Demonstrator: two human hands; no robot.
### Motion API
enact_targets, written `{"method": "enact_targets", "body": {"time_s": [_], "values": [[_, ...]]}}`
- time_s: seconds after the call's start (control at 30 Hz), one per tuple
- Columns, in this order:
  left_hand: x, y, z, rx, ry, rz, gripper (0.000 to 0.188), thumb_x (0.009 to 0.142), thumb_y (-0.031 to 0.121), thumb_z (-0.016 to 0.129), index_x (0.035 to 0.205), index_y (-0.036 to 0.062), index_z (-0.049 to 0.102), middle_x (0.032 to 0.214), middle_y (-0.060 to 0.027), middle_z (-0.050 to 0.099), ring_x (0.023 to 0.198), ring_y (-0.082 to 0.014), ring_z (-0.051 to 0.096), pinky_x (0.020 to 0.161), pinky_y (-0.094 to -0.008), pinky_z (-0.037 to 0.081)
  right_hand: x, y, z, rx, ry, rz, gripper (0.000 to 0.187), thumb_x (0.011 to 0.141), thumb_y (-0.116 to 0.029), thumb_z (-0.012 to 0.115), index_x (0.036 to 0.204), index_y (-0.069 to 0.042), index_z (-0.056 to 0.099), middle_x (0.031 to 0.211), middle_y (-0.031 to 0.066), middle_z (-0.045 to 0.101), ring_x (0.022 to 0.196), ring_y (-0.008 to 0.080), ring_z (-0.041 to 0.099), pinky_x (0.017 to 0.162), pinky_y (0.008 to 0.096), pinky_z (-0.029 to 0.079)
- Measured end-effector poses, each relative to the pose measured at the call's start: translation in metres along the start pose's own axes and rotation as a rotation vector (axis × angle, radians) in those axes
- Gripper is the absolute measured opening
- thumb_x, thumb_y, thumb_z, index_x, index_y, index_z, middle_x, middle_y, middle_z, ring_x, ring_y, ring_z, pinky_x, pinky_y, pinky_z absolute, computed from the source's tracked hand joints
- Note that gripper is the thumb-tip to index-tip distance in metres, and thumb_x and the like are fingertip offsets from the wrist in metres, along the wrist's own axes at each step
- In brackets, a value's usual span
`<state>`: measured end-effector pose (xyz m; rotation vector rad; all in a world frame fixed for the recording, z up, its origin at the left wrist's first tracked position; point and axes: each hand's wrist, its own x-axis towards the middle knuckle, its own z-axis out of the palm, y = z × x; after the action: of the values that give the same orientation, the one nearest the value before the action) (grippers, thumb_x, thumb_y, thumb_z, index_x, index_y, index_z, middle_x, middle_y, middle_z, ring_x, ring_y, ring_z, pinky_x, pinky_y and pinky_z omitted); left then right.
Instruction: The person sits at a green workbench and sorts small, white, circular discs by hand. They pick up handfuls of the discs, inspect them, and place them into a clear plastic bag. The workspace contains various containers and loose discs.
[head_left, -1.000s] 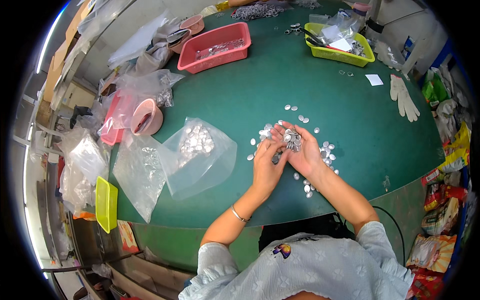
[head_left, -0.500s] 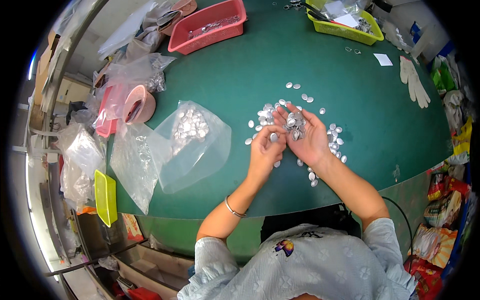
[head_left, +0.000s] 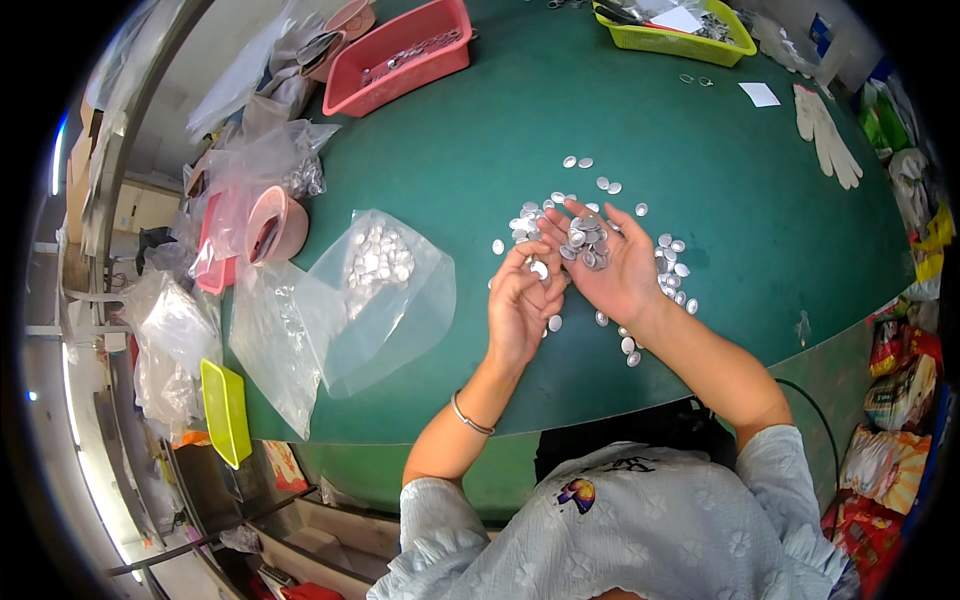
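Oval metal pieces (head_left: 584, 243) are heaped on the palm of the right hand (head_left: 628, 280), which is turned upward and spread open, its fingers loosely bent around the pile. Because the pieces overlap, those at the bottom are covered, and their number cannot be told. By the left hand (head_left: 516, 318), whose fingers are curled, a single oval piece (head_left: 540, 270) is held near the fingertips; which fingers bear it is hard to make out. A metal bracelet (head_left: 466, 415) is worn on the left wrist.

More of the same pieces are scattered over the green table (head_left: 480, 140), beyond the hands and on both sides of the right wrist. Part of this scatter is hidden beneath the fingers and the forearm. To the left, a further heap is contained in a clear plastic bag (head_left: 400, 345), where outlines are blurred by the cloudy film. Beside it another clear bag (head_left: 275, 350) is laid, creased and partly overlapped.

At the far side, a red basket (head_left: 385, 98) and a yellow-green basket (head_left: 680, 44) are both cut off by the upper edge; the small metal parts within are too small to be told apart. A dark object in the pink cup (head_left: 287, 228) is half concealed by the rim. On the right, a white card (head_left: 760, 94) and a pale glove (head_left: 828, 140) are seen whole.
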<state>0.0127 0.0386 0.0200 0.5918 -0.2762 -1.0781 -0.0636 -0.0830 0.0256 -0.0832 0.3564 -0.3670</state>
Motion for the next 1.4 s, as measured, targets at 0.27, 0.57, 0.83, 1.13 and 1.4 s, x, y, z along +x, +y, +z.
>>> {"method": "enact_targets", "body": {"time_s": [0.27,0.57,0.83,1.13,1.4], "values": [[-0.001,-0.024,0.017,1.294,0.22,0.394,0.026,0.073,-0.007,0.067,0.098,0.0006,0.063,0.073,-0.0004,0.044,0.064,-0.0078,0.041,0.054,-0.0207,0.036,-0.006,0.004,-0.002,0.001,-0.02,0.087,0.042,0.093,-0.031,0.037,0.117,0.002,0.044,0.119,0.0196,0.05,0.119,0.0326,0.044,0.103,0.0455,0.034],[-0.002,-0.019,0.01,0.921,0.337,0.178,0.01,0.087,0.003,0.057,0.095,-0.0011,0.061,0.067,0.0032,0.043,0.056,-0.0047,0.039,0.048,-0.0188,0.031,-0.004,0.006,-0.003,-0.06,-0.003,0.084,0.043,0.092,-0.032,0.036,0.116,0.002,0.046,0.116,0.0185,0.051,0.116,0.031,0.047,0.102,0.0437,0.035],[0.002,-0.023,0.004,0.355,0.295,0.13,0.01,0.089,0.006,0.055,0.097,0.0003,0.052,0.069,0.0025,0.046,0.054,-0.0049,0.042,0.047,-0.0191,0.033,-0.003,0.005,0.0,0.033,0.045,0.064,0.04,0.092,-0.031,0.037,0.113,0.002,0.046,0.115,0.0196,0.05,0.115,0.0313,0.047,0.103,0.044,0.034],[0.001,-0.026,-0.003,0.265,0.21,0.158,0.01,0.086,0.004,0.054,0.095,0.0013,0.049,0.073,-0.0005,0.047,0.056,-0.0071,0.041,0.048,-0.0191,0.033,-0.006,0.004,0.005,0.043,-0.023,0.028,0.039,0.092,-0.029,0.037,0.112,0.004,0.045,0.114,0.0217,0.048,0.116,0.0337,0.045,0.103,0.0444,0.034],[-0.001,-0.015,0.005,0.254,0.373,0.1,0.009,0.087,0.006,0.055,0.094,-0.0001,0.054,0.074,0.0008,0.048,0.055,-0.0036,0.04,0.043,-0.018,0.029,-0.004,0.005,0.002,0.02,-0.045,0.011,0.04,0.092,-0.031,0.036,0.112,0.003,0.045,0.113,0.0214,0.05,0.116,0.0332,0.045,0.103,0.0443,0.033]]}}
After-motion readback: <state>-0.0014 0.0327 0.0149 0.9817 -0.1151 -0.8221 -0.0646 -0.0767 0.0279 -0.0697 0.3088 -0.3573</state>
